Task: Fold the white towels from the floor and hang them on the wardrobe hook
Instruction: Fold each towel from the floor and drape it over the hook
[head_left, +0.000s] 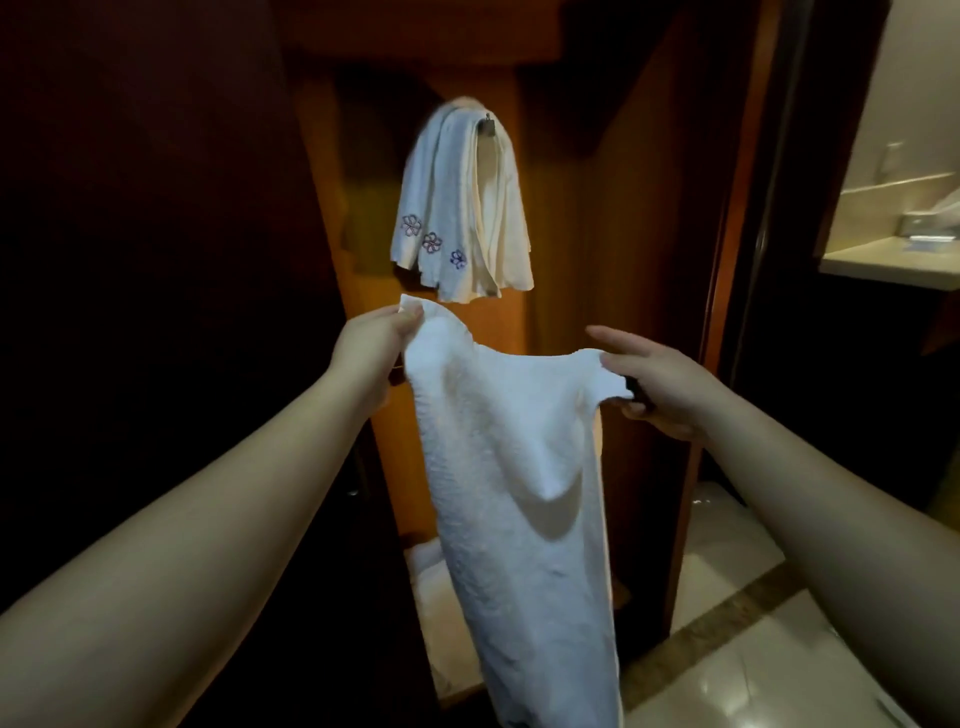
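A long white towel (514, 493) hangs down in front of me, held up by its top edge. My left hand (376, 343) pinches its upper left corner between thumb and fingers. My right hand (654, 379) grips the upper right corner, with the index finger stretched out straight over the edge. Above them, white towels (457, 208) with small embroidered flowers hang bunched on the wardrobe hook (489, 124). On the floor, low behind the held towel, lies more white cloth (431, 577).
The wooden wardrobe interior (597, 234) glows orange behind the towels, with a dark door panel (156, 208) on the left. At the right are a glossy tiled floor (753, 649) and a pale counter (893, 260).
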